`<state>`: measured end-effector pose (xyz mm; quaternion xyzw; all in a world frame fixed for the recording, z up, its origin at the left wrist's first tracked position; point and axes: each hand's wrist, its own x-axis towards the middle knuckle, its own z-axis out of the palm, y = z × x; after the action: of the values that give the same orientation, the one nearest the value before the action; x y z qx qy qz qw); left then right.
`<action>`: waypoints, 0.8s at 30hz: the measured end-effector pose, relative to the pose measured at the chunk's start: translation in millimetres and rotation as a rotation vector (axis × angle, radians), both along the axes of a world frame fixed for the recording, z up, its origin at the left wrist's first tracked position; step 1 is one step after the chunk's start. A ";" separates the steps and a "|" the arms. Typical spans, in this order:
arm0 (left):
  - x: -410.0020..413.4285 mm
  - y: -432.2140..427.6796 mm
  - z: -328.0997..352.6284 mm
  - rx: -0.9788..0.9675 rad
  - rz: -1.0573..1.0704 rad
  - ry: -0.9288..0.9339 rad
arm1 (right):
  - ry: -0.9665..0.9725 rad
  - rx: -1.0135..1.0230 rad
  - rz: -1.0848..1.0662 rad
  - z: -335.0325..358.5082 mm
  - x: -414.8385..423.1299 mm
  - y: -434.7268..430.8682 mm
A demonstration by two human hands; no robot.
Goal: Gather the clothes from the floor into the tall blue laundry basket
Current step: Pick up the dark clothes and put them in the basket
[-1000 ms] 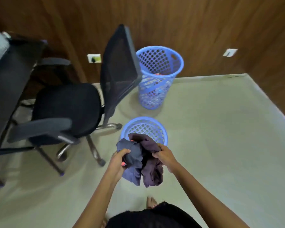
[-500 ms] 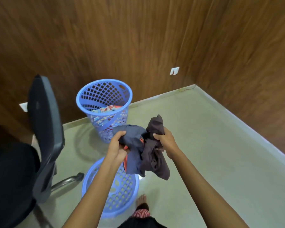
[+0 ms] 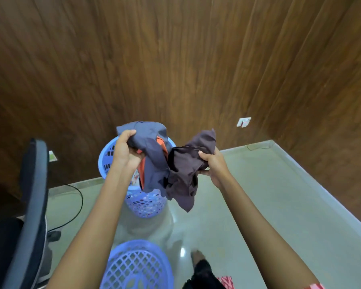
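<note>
both our arms reach forward, bare and spread a little apart, the wrists held at about the same level. our left hand (image 3: 124,152) sits slightly higher, its fingers curled over a fold of the grey-blue garment (image 3: 152,155). our right hand (image 3: 214,166) pinches the dark brown garment (image 3: 186,170) — fingers on top, thumb beneath. one bare foot (image 3: 197,257) shows low down — between the forearms.

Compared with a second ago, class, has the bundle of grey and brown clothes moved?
Yes: the bundle went from over the short blue basket to above the tall blue laundry basket.
</note>
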<state>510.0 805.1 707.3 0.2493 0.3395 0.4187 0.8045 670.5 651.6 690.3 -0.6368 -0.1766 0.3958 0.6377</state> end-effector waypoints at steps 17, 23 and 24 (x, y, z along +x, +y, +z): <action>77.2 129.4 -77.8 0.169 -0.233 0.612 | 0.214 0.098 0.386 -25.1 119.0 229.0; 102.5 174.8 -60.8 0.541 -0.308 0.720 | 0.274 0.155 0.536 -4.4 96.7 300.5; 104.2 184.5 -58.6 0.578 -0.234 0.750 | 0.263 0.159 0.556 -1.5 97.1 310.7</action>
<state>614.2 989.6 648.7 0.6327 0.4454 0.2840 0.5663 767.6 962.2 688.8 -0.4556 -0.2905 0.6189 0.5701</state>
